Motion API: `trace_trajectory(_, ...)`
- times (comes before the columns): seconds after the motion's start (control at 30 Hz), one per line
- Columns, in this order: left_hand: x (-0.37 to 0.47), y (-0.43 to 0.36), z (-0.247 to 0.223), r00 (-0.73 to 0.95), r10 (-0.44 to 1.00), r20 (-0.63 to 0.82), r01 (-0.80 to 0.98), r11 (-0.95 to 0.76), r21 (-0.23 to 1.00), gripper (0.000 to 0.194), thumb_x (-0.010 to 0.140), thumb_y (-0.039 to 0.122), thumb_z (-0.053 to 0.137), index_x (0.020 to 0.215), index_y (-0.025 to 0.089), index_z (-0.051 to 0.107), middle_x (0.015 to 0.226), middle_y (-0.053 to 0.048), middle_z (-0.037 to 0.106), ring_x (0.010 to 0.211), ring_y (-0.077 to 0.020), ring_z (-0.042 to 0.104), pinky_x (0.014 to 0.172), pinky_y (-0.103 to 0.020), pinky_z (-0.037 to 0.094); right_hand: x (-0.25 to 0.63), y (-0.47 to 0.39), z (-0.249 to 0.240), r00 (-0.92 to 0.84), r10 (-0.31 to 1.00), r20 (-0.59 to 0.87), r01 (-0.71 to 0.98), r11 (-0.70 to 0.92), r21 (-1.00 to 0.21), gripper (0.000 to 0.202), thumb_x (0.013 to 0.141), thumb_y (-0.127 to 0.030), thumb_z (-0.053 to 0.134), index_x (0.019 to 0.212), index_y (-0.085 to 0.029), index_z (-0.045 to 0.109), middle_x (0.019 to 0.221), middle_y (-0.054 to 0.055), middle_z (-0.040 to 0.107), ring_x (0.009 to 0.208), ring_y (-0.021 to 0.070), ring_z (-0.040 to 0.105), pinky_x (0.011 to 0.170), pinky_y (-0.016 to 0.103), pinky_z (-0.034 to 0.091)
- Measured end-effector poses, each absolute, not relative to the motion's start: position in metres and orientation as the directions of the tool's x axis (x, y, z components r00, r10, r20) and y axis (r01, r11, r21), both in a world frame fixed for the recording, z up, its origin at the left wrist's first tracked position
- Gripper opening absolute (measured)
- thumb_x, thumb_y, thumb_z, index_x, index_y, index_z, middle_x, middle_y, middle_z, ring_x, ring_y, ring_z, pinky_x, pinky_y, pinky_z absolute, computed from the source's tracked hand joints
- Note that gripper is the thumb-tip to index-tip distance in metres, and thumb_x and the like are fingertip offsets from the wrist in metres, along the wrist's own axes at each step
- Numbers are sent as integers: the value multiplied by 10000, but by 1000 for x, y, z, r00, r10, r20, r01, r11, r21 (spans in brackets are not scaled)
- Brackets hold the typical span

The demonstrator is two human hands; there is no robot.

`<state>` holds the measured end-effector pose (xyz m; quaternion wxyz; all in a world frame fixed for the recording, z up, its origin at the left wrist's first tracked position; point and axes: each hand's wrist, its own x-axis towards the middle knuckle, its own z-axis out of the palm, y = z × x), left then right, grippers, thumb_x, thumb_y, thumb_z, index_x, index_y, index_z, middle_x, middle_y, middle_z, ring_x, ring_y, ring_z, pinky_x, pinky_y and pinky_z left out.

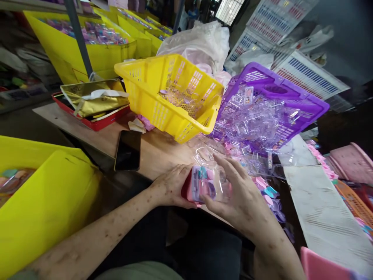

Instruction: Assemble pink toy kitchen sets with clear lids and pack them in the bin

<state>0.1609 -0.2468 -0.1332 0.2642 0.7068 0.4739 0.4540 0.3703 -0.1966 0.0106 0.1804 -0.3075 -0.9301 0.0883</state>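
I sit at a wooden table in a cluttered workroom, with yellow bins full of colourful plastic items across the upper left of the frame. At the lower left, another yellow bin stands beside me, a piece with a clear front inside it; that one looks finished to me. A red tray bearing a gold pouch sits left of centre, with a black phone below it.

In the middle of the frame, my left hand is wrapped round the back of a small pink case, just over the table's near edge. Teal, pink and purple bits already show in its face. Just right of it, my right hand grips a clear cover, thumb by the case's front. My hands are close together, and the cover appears not yet closed; I can't tell whether it's joined to the case.

Above, the yellow basket holds only a thin scatter of pieces, while the purple basket towards the right is heaped with clear plastic parts, so plenty seems left. Loose coloured pieces lie right of my hand.
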Motion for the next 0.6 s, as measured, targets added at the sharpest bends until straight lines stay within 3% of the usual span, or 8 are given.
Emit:
trace_trajectory(0.27, 161, -245, -132, 138, 918, 372, 467, -392, 793, 1156, 688, 550, 1017, 1621, 161, 456, 1546, -202, 650, 1441, -449, 617, 1270, -614, 483, 348, -196, 4, -820, 546, 170, 536, 838, -104, 916, 900, -337, 743, 1744, -262, 396, 1549, 185, 573, 1486, 450, 562, 1207, 716, 524)
trace_trajectory(0.6, 160, -246, -130, 144, 930, 340, 495, -365, 789, 1199, 666, 625, 1011, 1614, 188, 422, 1523, -195, 639, 1442, -456, 594, 1244, -639, 501, 337, -194, 11, -825, 560, 82, 563, 826, 24, 863, 907, -326, 711, 1703, -197, 404, 1518, 222, 583, 1432, 459, 599, 1146, 680, 572)
